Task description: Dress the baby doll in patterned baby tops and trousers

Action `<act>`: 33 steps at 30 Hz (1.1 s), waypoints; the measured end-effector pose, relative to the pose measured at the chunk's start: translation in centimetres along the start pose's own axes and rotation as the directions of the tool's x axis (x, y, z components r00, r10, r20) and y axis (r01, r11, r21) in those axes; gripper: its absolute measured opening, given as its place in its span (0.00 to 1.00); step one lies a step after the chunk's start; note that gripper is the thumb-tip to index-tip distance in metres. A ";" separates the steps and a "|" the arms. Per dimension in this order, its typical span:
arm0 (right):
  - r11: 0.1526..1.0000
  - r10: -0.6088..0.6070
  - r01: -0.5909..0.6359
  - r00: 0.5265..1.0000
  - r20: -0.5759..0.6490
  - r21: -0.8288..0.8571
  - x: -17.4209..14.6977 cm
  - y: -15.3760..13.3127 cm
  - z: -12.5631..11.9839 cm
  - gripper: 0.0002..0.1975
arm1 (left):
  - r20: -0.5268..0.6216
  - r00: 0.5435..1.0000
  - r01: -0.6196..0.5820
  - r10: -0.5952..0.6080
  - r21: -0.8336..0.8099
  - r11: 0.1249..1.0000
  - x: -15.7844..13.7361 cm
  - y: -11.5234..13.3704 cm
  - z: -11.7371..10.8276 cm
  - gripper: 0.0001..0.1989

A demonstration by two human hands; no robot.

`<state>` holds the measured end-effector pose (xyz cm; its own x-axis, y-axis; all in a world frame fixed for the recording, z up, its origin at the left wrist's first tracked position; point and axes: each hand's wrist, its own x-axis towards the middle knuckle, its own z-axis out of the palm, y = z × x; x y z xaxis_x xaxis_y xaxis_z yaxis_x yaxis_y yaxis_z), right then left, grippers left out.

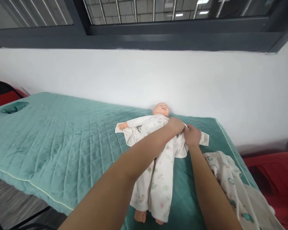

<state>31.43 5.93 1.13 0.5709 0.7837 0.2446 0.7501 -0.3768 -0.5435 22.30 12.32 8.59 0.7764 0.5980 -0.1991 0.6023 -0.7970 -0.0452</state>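
Green quilted bed cover (69,140) across scene, oval opening at far left. Baby doll (161,109) face up on its right half, head far, body inside printed white baby outfit (162,188) (bare feet poking out at near end). Crumpled printed cloth (227,172) at near right. Left hand (176,125), right hand (192,134) both closed, pinching outfit's white fabric right of doll's chest.

Doll (161,108) partly hidden behind left forearm (134,159); printed cloth (230,174), window (158,38) cut off.
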 end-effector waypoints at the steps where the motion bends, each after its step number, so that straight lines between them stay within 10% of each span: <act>1: 1.000 -0.006 0.006 1.000 0.000 0.009 0.0 0.1 0.0 0.19 | -0.004 1.000 0.008 -0.008 0.010 1.000 0.3 0.2 0.3 0.14; 21: 0.916 0.166 -0.114 0.981 -0.104 0.385 0.7 2.5 -0.1 0.20 | -0.113 0.992 0.071 -0.057 0.124 0.990 -3.4 -3.1 -3.2 0.24; 33: 0.482 0.271 -0.150 0.962 0.016 0.863 2.3 3.7 0.2 0.16 | -0.064 0.996 0.070 -0.062 0.143 0.987 -4.5 -2.9 -3.4 0.22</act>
<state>35.42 6.41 -0.45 0.7476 0.6598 0.0751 -0.0124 0.1270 -0.9918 17.73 12.21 12.90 0.7480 0.6502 -0.1330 0.6227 -0.7569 -0.1982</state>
